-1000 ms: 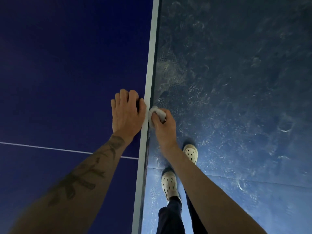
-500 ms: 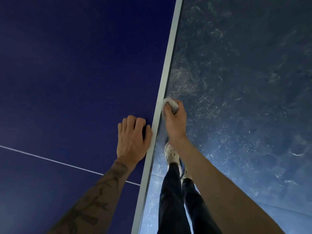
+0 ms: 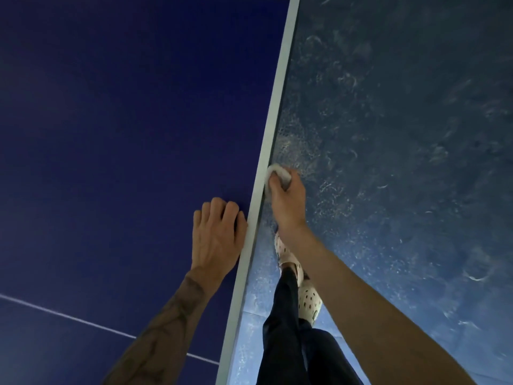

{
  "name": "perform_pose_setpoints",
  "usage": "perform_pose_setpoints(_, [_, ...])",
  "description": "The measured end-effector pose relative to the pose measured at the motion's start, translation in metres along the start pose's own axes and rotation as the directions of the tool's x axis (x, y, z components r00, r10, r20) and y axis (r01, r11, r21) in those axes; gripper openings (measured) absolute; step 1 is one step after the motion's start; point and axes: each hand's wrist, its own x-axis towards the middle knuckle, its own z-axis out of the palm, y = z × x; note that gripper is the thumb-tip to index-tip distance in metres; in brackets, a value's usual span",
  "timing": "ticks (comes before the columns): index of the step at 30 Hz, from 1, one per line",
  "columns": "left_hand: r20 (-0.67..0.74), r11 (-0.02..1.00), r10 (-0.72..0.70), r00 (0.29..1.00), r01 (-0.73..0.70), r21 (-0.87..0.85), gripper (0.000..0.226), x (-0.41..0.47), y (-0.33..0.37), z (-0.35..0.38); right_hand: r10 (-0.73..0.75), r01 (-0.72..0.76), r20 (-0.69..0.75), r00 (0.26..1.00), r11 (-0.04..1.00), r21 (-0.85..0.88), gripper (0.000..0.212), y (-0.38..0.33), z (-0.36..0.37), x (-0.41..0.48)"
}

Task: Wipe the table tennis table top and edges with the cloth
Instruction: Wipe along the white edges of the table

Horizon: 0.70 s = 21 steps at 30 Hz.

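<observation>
**Cloth on the side edge, right hand on it**

Right hand (image 3: 287, 201) is clamped round a small wadded white cloth (image 3: 277, 173), with the thumb on the near side and the fingers wrapped over the far side. The cloth is pressed against the long side edge of the table tennis table (image 3: 111, 134). It touches the edge right under the white border stripe (image 3: 274, 112), about halfway up the visible run of that edge.

Left hand (image 3: 216, 237) is on the dark blue top, fingers folded under into a loose fist, knuckles up. Its thumb lies along the inner side of the border stripe. The forearm behind it is tattooed.

The hands are apart, with the stripe running between them. The right one is further along the edge and off the side of the table. The left one is on top, just beside the edge.

Other items:
- A thin white line (image 3: 83, 322) crosses the top at lower left and meets the border stripe near the bottom of the view.
- The far corner of the table shows at the top, where the stripe turns along the end.
- The floor (image 3: 402, 134) is blue, mottled with pale scuffs and swirls, with a seam at lower right.
- Under the right forearm are dark trousers (image 3: 286, 329) and cream perforated clogs (image 3: 308, 301), one foot ahead of the other, close beside the table edge.
</observation>
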Motion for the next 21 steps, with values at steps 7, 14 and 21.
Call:
perform_pose_setpoints(7, [-0.002, 1.0, -0.016, 1.0, 0.016, -0.002, 0.02, 0.123, 0.005, 0.009, 0.133, -0.13, 0.054, 0.99, 0.989, -0.069, 0.019, 0.017, -0.014, -0.041])
perform_pose_setpoints(14, [0.006, 0.997, 0.071, 0.997, -0.072, 0.03, 0.018, 0.241, 0.017, 0.022, 0.061, -0.059, -0.045, 0.997, 0.997, 0.053, 0.014, -0.061, 0.016, 0.076])
perform_pose_setpoints(21, [0.033, 0.997, 0.077, 0.997, -0.077, -0.002, 0.02, 0.34, 0.038, 0.029, 0.129, -0.131, 0.047, 0.991, 0.99, 0.044, 0.017, -0.075, 0.001, 0.05])
